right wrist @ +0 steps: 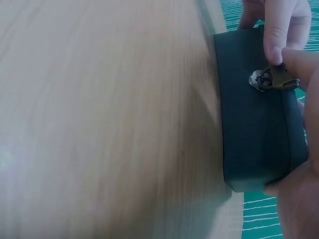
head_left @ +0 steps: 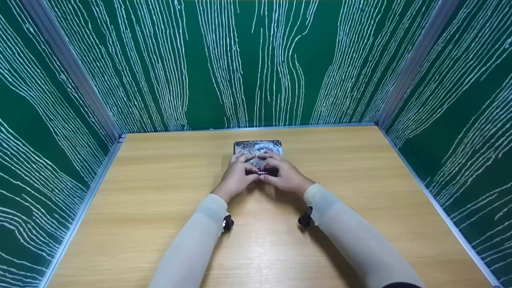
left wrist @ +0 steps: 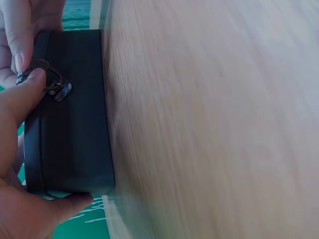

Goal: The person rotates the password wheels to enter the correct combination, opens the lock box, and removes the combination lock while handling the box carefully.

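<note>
Tbl [head_left: 160, 208]: L hand [head_left: 237, 173] & R hand [head_left: 289, 173] pinch prob. padlock [right wrist: 283, 80] btwn them, on box [left wrist: 77, 139].

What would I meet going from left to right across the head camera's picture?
Left green wall with white lines, person's left hand, small padlock, person's right hand, right green wall with white lines.

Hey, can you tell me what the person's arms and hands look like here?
Both arms wear long, pale cream sleeves, left sleeve and right sleeve, reaching the wrists. A small black device sits at each wrist, left device and right device. The left hand and right hand are bare, without gloves.
</note>
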Demonstrator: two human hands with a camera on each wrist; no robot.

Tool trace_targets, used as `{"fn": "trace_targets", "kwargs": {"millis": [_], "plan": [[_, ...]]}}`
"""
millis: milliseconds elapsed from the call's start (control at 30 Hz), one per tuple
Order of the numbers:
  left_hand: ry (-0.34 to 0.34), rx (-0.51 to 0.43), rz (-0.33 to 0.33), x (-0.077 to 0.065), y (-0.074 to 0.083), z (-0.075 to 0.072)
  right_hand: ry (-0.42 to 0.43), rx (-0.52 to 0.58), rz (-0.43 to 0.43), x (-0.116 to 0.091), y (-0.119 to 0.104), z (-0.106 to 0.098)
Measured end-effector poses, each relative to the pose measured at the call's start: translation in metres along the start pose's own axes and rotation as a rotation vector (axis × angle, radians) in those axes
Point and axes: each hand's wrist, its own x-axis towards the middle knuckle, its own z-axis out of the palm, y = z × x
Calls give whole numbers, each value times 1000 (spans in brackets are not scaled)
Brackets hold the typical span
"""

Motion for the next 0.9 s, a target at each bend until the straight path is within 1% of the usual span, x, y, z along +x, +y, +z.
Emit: {"fn": "trace_targets", "kwargs": {"millis": [367,633,900], "plan": [[7,-11,-9,0,-2,1,22,3,6,1,-2,2],[27,-8,41,1,-5,2,38,-6,-14,3,0,5],[15,-16,8,1,-5,3,22,-14,7,2,1,6]]}}
